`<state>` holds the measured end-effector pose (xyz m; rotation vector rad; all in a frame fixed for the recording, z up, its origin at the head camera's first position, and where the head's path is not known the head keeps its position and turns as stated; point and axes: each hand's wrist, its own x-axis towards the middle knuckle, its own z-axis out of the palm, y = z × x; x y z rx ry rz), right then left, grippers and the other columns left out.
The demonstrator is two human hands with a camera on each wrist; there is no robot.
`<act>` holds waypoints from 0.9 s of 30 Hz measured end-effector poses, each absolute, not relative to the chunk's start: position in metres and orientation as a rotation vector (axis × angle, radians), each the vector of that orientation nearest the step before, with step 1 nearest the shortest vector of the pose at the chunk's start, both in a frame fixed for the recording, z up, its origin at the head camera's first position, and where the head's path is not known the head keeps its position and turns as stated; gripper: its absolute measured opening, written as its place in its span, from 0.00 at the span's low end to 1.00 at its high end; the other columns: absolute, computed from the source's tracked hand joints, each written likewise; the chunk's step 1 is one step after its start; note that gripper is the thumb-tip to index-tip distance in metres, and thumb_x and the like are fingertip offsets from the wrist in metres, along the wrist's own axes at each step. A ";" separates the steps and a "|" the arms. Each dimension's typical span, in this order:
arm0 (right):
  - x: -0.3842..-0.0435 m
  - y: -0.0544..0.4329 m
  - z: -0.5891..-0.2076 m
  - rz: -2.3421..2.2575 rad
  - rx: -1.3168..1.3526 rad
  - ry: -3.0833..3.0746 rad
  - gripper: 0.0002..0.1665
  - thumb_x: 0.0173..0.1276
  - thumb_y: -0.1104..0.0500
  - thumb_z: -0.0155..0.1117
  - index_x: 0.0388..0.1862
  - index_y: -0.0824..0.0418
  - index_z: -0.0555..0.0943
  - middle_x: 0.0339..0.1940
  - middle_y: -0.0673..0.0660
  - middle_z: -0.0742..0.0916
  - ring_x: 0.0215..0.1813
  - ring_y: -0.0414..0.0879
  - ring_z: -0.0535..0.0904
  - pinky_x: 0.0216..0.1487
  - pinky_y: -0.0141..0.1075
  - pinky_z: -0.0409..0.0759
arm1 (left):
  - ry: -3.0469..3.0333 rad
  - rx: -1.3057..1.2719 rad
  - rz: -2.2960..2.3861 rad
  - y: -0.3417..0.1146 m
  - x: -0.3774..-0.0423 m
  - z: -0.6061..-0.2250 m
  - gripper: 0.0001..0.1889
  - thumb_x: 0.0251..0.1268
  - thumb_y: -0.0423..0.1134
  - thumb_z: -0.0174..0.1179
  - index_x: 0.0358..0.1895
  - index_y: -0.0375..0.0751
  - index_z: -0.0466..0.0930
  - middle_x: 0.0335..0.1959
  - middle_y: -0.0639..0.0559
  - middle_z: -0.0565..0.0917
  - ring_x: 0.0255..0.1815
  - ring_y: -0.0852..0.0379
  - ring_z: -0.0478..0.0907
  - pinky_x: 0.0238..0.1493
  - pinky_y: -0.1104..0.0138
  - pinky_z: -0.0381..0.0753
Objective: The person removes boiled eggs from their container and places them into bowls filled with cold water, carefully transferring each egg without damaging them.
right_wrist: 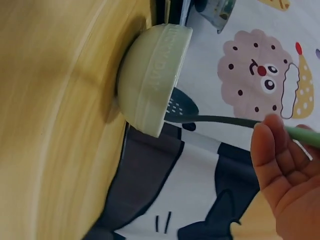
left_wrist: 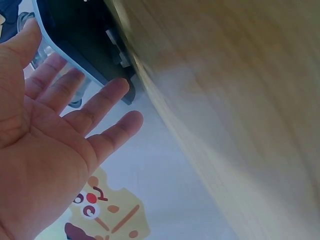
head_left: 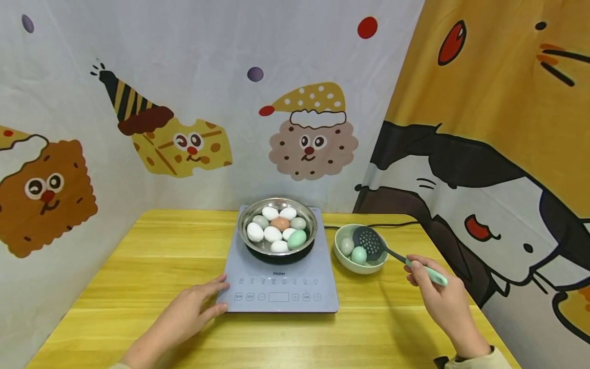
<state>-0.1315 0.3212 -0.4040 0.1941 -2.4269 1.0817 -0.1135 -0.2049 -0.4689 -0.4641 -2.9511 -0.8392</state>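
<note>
My right hand (head_left: pixel 442 300) grips the light green handle of a slotted spoon (head_left: pixel 370 243), its dark perforated head slanting into a pale green bowl (head_left: pixel 341 257). In the bowl sit a greyish egg (head_left: pixel 346 246) and a light green egg (head_left: pixel 359 255), beside the spoon's head. The right wrist view shows the spoon (right_wrist: pixel 215 119) reaching over the bowl's rim. My left hand (head_left: pixel 184 313), fingers extended, rests at the left edge of a Haier induction cooker (head_left: pixel 281 287). On the cooker stands a metal pan (head_left: pixel 244 233) holding several white and greenish eggs around a brown egg (head_left: pixel 279 224).
Everything stands on a yellow wood-grain table (head_left: pixel 180 246). A black cord (head_left: pixel 394 224) runs behind the bowl toward the right. Cartoon-printed cloth (head_left: pixel 193 46) hangs along the table's back and right side.
</note>
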 end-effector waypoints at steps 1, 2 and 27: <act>-0.131 0.320 -0.404 1.024 0.264 -2.410 0.14 0.83 0.60 0.61 0.61 0.61 0.86 0.38 0.42 0.92 0.37 0.25 0.87 0.32 0.19 0.83 | -2.951 -0.464 -0.840 -0.205 -0.114 -0.469 0.27 0.73 0.49 0.69 0.71 0.45 0.81 0.79 0.47 0.74 0.76 0.38 0.76 0.75 0.42 0.76; -0.131 0.319 -0.405 0.965 0.327 -2.386 0.13 0.81 0.63 0.63 0.59 0.61 0.87 0.37 0.45 0.92 0.36 0.24 0.86 0.28 0.18 0.80 | -2.950 -0.466 -0.840 -0.205 -0.113 -0.469 0.27 0.73 0.49 0.69 0.71 0.45 0.81 0.79 0.47 0.74 0.76 0.38 0.76 0.75 0.42 0.76; -0.158 0.207 -0.340 1.629 0.772 -1.937 0.17 0.86 0.69 0.48 0.55 0.76 0.84 0.40 0.67 0.92 0.40 0.43 0.92 0.46 0.33 0.93 | -2.962 -0.484 -0.824 -0.203 -0.112 -0.468 0.28 0.73 0.49 0.70 0.71 0.43 0.81 0.79 0.46 0.74 0.76 0.38 0.76 0.76 0.42 0.76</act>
